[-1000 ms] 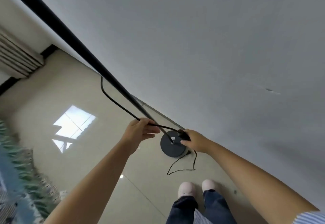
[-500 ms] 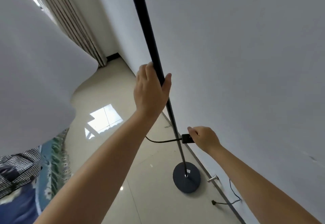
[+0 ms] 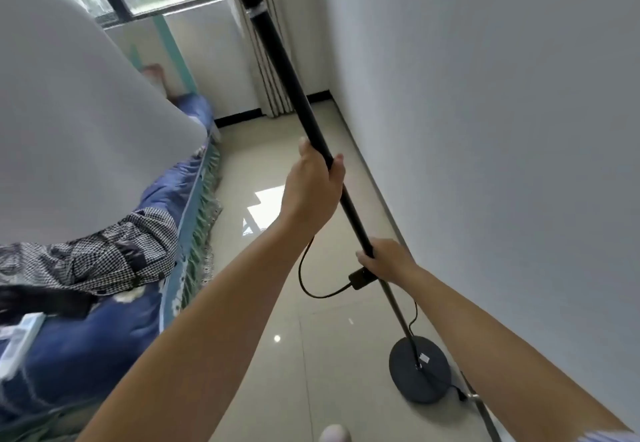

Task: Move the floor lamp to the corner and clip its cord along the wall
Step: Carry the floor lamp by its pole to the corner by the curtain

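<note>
Both hands grip the slim black metal lamp pole (image 3: 291, 70), left hand (image 3: 313, 187) above right hand (image 3: 388, 261), which also pinches the black cord's switch box (image 3: 360, 278).

lamp pole (image 3: 287, 70) top cut off by frame, cord (image 3: 414, 317) partly hidden behind pole

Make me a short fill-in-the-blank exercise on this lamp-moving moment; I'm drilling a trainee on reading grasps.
1. Both hands grip the lamp's black ____.
2. On the pole, the left hand sits ____ the right hand.
3. The round base rests on the tiled ____.
4. The inline switch hangs just below the ____ hand.

Missing words: pole; above; floor; right
</note>
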{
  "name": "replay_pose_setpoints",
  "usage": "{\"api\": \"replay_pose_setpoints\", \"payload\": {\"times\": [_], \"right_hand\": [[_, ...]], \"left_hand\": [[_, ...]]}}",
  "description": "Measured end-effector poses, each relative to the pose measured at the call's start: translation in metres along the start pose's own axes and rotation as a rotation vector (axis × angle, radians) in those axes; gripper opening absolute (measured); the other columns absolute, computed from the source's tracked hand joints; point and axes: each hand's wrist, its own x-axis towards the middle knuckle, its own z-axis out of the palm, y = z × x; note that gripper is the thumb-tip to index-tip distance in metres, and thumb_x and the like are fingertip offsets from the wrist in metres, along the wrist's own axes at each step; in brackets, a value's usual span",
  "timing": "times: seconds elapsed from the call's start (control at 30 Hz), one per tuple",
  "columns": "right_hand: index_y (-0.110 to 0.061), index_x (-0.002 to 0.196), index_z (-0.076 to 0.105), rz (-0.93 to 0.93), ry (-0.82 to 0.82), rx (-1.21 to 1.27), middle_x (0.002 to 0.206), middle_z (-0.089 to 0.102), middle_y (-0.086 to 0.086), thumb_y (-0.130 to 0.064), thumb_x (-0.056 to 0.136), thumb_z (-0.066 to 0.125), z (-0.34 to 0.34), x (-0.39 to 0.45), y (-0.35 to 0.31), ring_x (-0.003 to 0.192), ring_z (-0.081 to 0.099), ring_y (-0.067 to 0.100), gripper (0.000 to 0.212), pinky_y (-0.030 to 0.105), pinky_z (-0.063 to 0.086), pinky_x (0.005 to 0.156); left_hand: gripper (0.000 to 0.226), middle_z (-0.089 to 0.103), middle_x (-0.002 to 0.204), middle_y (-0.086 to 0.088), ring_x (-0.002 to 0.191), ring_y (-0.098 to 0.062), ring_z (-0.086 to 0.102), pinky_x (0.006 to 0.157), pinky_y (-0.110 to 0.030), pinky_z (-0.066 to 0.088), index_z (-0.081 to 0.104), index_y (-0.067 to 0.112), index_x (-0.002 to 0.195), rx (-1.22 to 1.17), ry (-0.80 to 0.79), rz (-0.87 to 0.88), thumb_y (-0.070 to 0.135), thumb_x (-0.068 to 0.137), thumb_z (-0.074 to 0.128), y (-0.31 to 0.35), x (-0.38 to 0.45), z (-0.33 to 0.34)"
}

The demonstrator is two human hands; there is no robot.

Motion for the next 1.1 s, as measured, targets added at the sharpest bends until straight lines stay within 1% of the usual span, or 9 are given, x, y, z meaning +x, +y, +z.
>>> {"api": "replay_pose_setpoints", "payload": {"times": [0.13,0.23,0.37,0.47,0.6,0.73,0.87,0.97,1.1], "right_hand": [[-0.025,0.055,0.028,-0.038,-0.039,-0.068,0.057,0.040,-0.004,-0.019,0.086,0.044,0.033,0.030,-0.033,0.056,0.042,0.019,0.035,0.032,0.035,0.056],[-0.022,0.056,0.029,-0.067,-0.077,-0.174,0.056,0.039,-0.004,-0.021,0.087,0.044,0.054,0.065,-0.060,0.060,0.044,0.023,0.034,0.033,0.037,0.058],[-0.022,0.056,0.029,-0.053,-0.140,-0.285,0.056,0.039,-0.004,-0.023,0.086,0.044,0.083,0.122,-0.099,0.059,0.045,0.023,0.034,0.032,0.037,0.057],[-0.024,0.054,0.028,-0.042,-0.170,-0.305,0.054,0.038,-0.005,-0.025,0.086,0.044,0.098,0.166,-0.126,0.048,0.037,0.014,0.036,0.025,0.031,0.048],[-0.022,0.052,0.025,-0.061,-0.191,-0.300,0.052,0.035,-0.005,-0.022,0.085,0.046,0.105,0.226,-0.160,0.045,0.030,0.011,0.039,0.023,0.025,0.045],[-0.022,0.052,0.026,-0.079,-0.218,-0.280,0.053,0.035,-0.005,-0.021,0.085,0.048,0.104,0.294,-0.186,0.046,0.031,0.011,0.040,0.023,0.026,0.047],[-0.020,0.054,0.032,-0.038,-0.243,-0.244,0.061,0.044,0.000,-0.021,0.086,0.048,0.101,0.373,-0.204,0.057,0.042,0.018,0.036,0.027,0.035,0.057],[-0.017,0.059,0.037,-0.016,-0.264,-0.198,0.073,0.051,0.008,-0.021,0.085,0.049,0.091,0.441,-0.216,0.067,0.048,0.021,0.029,0.031,0.040,0.066],[-0.018,0.057,0.036,-0.007,-0.275,-0.193,0.074,0.050,0.008,-0.019,0.084,0.050,0.073,0.533,-0.236,0.069,0.048,0.022,0.030,0.032,0.040,0.068]], "left_hand": [[0.026,0.056,0.076,-0.011,0.055,-0.025,0.057,0.047,-0.031,0.048,0.033,-0.003,0.110,-0.019,0.043,-0.060,0.014,0.094,0.044,-0.053,0.019,-0.034],[0.016,0.051,0.066,-0.001,0.050,-0.010,0.052,0.038,-0.015,0.041,0.034,0.003,0.103,-0.088,0.072,-0.067,0.010,0.094,0.044,-0.101,0.044,-0.058],[0.013,0.047,0.062,0.004,0.055,-0.017,0.055,0.039,-0.014,0.046,0.032,0.010,0.093,-0.177,0.073,-0.091,0.007,0.092,0.045,-0.172,0.087,-0.086],[0.016,0.047,0.060,0.003,0.049,-0.011,0.052,0.035,-0.004,0.042,0.030,0.012,0.090,-0.241,0.063,-0.066,0.006,0.092,0.045,-0.215,0.125,-0.108],[0.016,0.045,0.058,0.006,0.050,-0.012,0.052,0.039,-0.013,0.045,0.031,0.012,0.088,-0.265,0.126,-0.015,0.004,0.091,0.044,-0.262,0.186,-0.125],[0.018,0.043,0.055,0.008,0.046,-0.007,0.050,0.034,-0.001,0.038,0.029,0.011,0.088,-0.292,0.169,0.029,0.001,0.089,0.043,-0.304,0.253,-0.135],[0.017,0.044,0.054,0.004,0.043,-0.010,0.049,0.031,-0.002,0.037,0.030,0.011,0.084,-0.327,0.144,0.006,0.000,0.089,0.042,-0.347,0.331,-0.133],[0.031,0.043,0.053,0.002,0.043,-0.011,0.048,0.030,-0.004,0.037,0.030,0.023,0.073,-0.337,0.150,0.009,0.000,0.089,0.042,-0.374,0.397,-0.128],[0.041,0.041,0.052,0.002,0.042,-0.012,0.045,0.029,-0.007,0.037,0.026,0.030,0.067,-0.335,0.157,0.000,-0.001,0.090,0.042,-0.408,0.488,-0.124]]}}
